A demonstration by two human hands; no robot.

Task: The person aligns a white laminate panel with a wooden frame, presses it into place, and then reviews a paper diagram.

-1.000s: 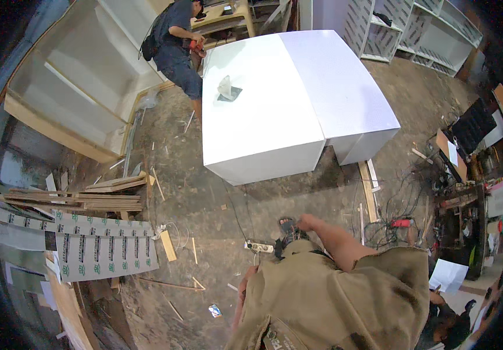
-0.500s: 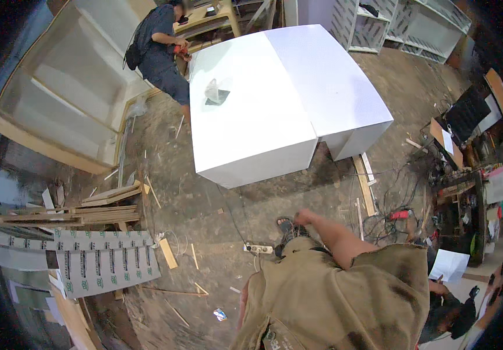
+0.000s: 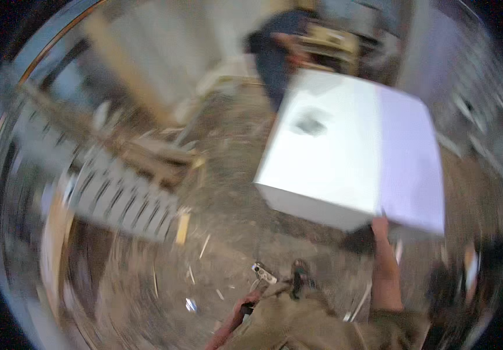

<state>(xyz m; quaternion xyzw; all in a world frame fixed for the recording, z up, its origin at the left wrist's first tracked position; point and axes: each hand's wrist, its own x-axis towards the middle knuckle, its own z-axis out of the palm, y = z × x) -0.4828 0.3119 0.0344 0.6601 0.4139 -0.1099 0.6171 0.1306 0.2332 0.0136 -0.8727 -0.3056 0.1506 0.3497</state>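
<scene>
The right hand (image 3: 380,226) is now reaching up to the near edge of the large white box (image 3: 327,169), whereas earlier it was hanging in front of the leg; the view is swinging too, so the box is sitting further right in the picture. The box is standing on the floor ahead, its lilac-tinted section (image 3: 412,157) running along the right, and the hand is overlapping the edge near where the two tones are meeting. Blur is hiding the right fingers, so I cannot tell whether they are spread, pressed together or pinching the rim. The left hand (image 3: 252,296) is hanging low near the power strip (image 3: 264,273); its fingers are not showing clearly either.

A foot (image 3: 300,272) is resting just beside that strip, so a careless step could be catching it and causing a stumble. If the hand is bearing hard on one section, the two could be parting at the seam. A tilt could be sending the grey item (image 3: 311,121) on top sliding, and a sudden shove could be knocking the co-worker (image 3: 273,55) leaning at the far corner
</scene>
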